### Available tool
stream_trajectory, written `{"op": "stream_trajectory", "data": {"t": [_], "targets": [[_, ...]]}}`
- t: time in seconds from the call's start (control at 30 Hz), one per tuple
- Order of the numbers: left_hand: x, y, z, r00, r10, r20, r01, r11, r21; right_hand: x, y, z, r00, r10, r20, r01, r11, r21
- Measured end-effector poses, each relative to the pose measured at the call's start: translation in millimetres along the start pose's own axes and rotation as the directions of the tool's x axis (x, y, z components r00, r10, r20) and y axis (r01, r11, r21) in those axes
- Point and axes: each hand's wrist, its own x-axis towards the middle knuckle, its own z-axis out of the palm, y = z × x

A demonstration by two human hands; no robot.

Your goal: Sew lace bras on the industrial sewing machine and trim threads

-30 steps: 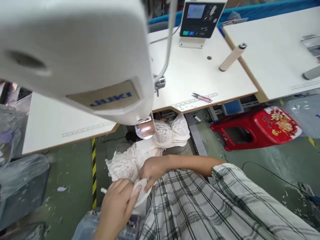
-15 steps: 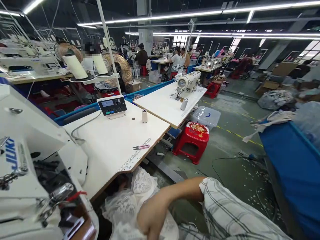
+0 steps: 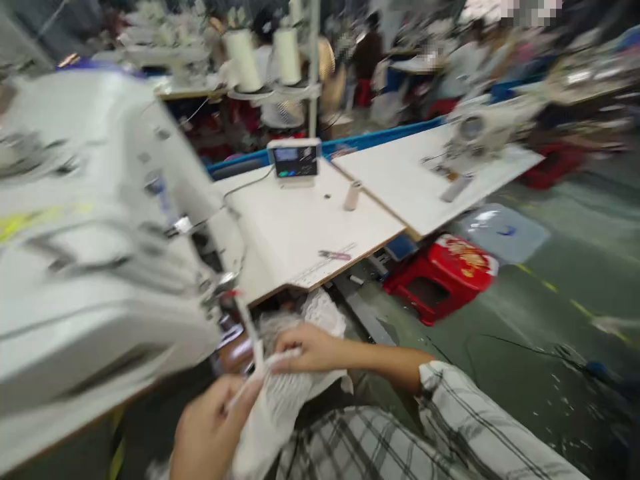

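Observation:
A white lace bra (image 3: pixel 283 400) hangs over my lap, its edge held up between my two hands. My left hand (image 3: pixel 213 427) pinches the edge from the near left side. On the far side, my right hand (image 3: pixel 305 348) has its fingers closed on the same edge, a short way apart from the left. A narrow white strip (image 3: pixel 250 330) runs down from the sewing machine (image 3: pixel 135 267) to the fabric between my hands. The machine's head stands just left of the hands. Motion blur smears the machine and the fabric.
On the white table (image 3: pixel 280 233) are a control panel (image 3: pixel 295 162), a thread spool (image 3: pixel 353 196) and thread snips (image 3: pixel 335 255). A second sewing machine (image 3: pixel 480 133) stands beyond. A red stool (image 3: pixel 440 277) and a clear plastic box (image 3: pixel 505 233) are on the floor at right.
My left hand has come into view, gripping the bra. My right hand has risen from the low fabric to its edge beside the machine. The view has swung left and down.

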Motion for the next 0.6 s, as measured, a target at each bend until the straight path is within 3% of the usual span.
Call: {"op": "stream_trajectory", "data": {"t": [0.07, 0.13, 0.2, 0.37, 0.47, 0.53, 0.6], "targets": [[3.3, 0.8, -7.9, 0.992, -0.084, -0.092, 0.079, 0.995, -0.065, 9.2, -6.4, 3.6, 0.996, 0.033, -0.088, -0.029, 0.999, 0.045], [12.6, -2.7, -12.5, 0.960, -0.171, -0.220, 0.141, 0.979, -0.148, 23.2, -8.6, 4.4, 0.991, 0.100, -0.089, -0.093, 0.992, 0.084], [22.4, -8.4, -14.6, 0.936, -0.248, -0.250, 0.193, 0.954, -0.228, 36.8, -8.3, 5.2, 0.986, 0.156, -0.066, -0.147, 0.982, 0.119], [30.1, -11.3, -19.1, 0.957, -0.250, -0.145, 0.209, 0.945, -0.250, 42.3, -12.4, 8.5, 0.972, 0.236, 0.002, -0.233, 0.961, 0.152], [28.0, -8.0, -23.7, 0.965, -0.256, -0.055, 0.241, 0.950, -0.201, 26.6, -19.6, 10.5, 0.990, 0.118, -0.081, -0.120, 0.992, -0.025], [27.1, -7.0, -25.3, 0.959, -0.279, -0.039, 0.267, 0.945, -0.187, 17.1, -23.3, 11.1, 0.997, 0.028, -0.071, -0.038, 0.989, -0.141], [27.4, -7.4, -25.1, 0.959, -0.278, -0.053, 0.264, 0.945, -0.192, 13.7, -24.2, 10.6, 0.998, 0.018, -0.052, -0.026, 0.987, -0.157]]}}
